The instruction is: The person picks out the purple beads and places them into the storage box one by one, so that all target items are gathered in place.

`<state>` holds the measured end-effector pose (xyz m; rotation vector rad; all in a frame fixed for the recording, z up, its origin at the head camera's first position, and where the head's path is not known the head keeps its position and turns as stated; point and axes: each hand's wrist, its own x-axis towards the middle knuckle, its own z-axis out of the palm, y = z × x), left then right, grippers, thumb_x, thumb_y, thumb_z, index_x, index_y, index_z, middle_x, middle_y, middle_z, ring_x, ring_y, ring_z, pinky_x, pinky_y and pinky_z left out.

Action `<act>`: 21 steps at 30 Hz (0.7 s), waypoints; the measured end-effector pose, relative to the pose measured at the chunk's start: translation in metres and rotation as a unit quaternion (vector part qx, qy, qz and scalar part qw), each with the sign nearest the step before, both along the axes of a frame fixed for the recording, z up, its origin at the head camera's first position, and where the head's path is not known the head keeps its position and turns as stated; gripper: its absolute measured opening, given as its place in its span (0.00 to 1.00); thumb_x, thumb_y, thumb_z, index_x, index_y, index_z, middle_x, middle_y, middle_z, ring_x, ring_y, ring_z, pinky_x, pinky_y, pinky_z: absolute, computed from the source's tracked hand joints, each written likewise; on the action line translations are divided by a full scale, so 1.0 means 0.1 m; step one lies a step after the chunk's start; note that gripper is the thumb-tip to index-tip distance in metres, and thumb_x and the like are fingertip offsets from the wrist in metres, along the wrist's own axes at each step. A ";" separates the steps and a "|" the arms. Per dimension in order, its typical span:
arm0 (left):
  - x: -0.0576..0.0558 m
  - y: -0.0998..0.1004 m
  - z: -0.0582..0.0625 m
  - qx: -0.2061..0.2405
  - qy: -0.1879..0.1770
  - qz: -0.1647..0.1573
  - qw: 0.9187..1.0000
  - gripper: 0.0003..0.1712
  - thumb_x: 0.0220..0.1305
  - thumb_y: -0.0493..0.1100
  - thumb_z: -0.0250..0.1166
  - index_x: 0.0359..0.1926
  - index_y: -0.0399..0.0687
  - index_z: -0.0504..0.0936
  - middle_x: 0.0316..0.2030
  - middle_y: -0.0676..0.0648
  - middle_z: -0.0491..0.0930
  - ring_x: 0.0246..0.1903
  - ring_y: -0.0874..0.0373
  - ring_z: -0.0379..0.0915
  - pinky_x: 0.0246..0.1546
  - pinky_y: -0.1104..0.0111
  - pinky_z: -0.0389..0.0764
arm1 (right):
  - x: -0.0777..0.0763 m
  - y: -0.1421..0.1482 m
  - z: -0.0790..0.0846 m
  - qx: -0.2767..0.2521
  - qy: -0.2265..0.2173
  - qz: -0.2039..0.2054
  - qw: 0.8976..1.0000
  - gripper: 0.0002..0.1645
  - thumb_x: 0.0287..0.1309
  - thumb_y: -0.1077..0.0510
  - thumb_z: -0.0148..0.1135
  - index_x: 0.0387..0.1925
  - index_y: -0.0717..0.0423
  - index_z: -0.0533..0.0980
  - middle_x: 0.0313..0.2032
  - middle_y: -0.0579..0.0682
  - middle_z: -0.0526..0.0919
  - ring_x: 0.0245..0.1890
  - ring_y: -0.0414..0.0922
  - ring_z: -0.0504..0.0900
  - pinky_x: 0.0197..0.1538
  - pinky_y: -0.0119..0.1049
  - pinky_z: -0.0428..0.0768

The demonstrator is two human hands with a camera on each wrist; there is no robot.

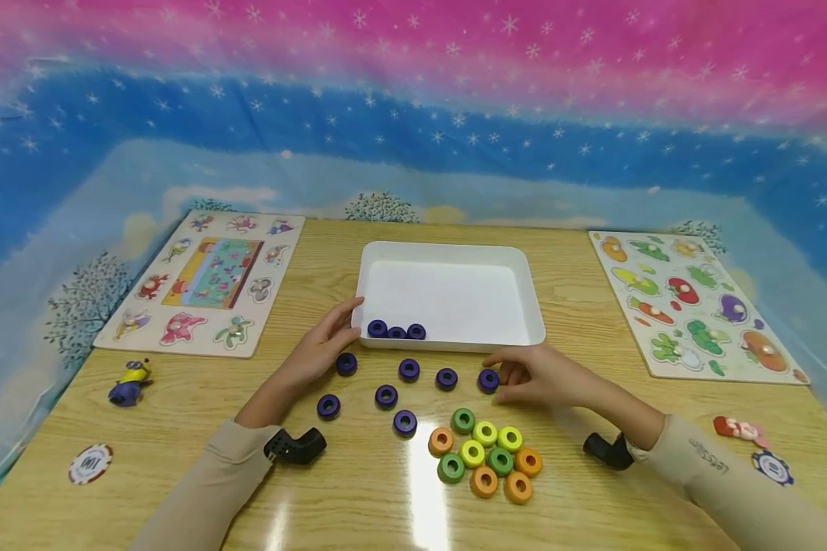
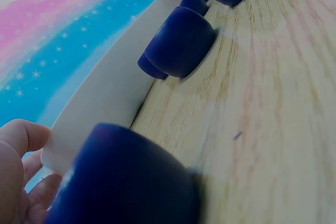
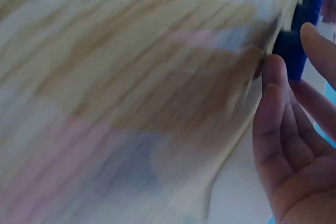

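Note:
A white tray (image 1: pixel 448 344) stands in the middle of the table, with three dark purple rings (image 1: pixel 377 328) along its front wall at the left. At its front left corner, my left hand (image 1: pixel 322 343) grips the tray wall between thumb and fingers, seen also in the left wrist view. A loose purple ring (image 1: pixel 347 363) lies just beside that hand. My right hand (image 1: pixel 540 375), in front of the tray's right side, has thumb and index finger around another purple ring (image 1: pixel 488 380) at table level. Several more purple rings (image 1: pixel 409 370) lie between the hands.
Orange, green and yellow rings (image 1: pixel 485 433) cluster nearer me. Picture puzzle boards lie at left (image 1: pixel 151 321) and right (image 1: pixel 637 321). A minion figure (image 1: pixel 131 381) and a poker chip (image 1: pixel 91 464) are at left; a small figurine (image 1: pixel 739 430) and another chip (image 1: pixel 772 467) at right.

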<state>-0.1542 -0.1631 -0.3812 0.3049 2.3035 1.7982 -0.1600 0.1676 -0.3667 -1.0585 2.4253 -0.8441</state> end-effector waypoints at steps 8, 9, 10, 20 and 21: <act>0.03 0.00 0.03 0.005 0.000 -0.001 1.000 0.26 0.62 0.38 0.46 0.62 0.47 0.53 0.61 0.45 0.48 0.59 0.54 0.44 0.56 0.62 0.52 | 0.02 -0.12 -0.01 0.020 0.020 -0.005 1.000 0.17 0.42 0.51 0.64 0.36 0.50 0.73 0.25 0.39 0.73 0.25 0.34 0.72 0.28 0.28 0.73; 0.03 0.00 0.03 0.005 0.000 -0.001 1.000 0.26 0.62 0.38 0.46 0.62 0.46 0.53 0.61 0.44 0.49 0.59 0.54 0.44 0.56 0.62 0.52 | 0.02 -0.11 0.01 0.020 0.021 -0.004 1.000 0.17 0.42 0.51 0.64 0.36 0.50 0.74 0.25 0.39 0.73 0.25 0.34 0.72 0.28 0.27 0.73; 0.03 0.00 0.03 0.005 0.000 -0.001 1.000 0.26 0.62 0.38 0.46 0.62 0.47 0.53 0.61 0.44 0.49 0.59 0.53 0.44 0.56 0.62 0.52 | 0.02 -0.12 0.03 0.018 0.020 -0.004 1.000 0.17 0.42 0.51 0.64 0.37 0.50 0.74 0.25 0.39 0.73 0.25 0.34 0.72 0.28 0.28 0.73; 0.02 0.00 0.04 0.006 0.001 -0.002 1.000 0.26 0.62 0.38 0.46 0.62 0.46 0.53 0.61 0.44 0.48 0.59 0.53 0.44 0.56 0.62 0.52 | -0.25 -0.19 0.42 -0.029 0.091 -0.044 0.994 0.18 0.43 0.51 0.63 0.39 0.50 0.73 0.26 0.40 0.74 0.24 0.35 0.73 0.27 0.29 0.73; 0.02 0.00 0.04 0.006 0.002 -0.003 1.000 0.26 0.62 0.38 0.46 0.62 0.46 0.52 0.61 0.44 0.48 0.59 0.53 0.44 0.56 0.62 0.52 | -0.31 -0.19 0.42 -0.029 0.092 -0.046 0.994 0.19 0.43 0.51 0.63 0.39 0.51 0.73 0.25 0.40 0.74 0.24 0.35 0.73 0.27 0.29 0.73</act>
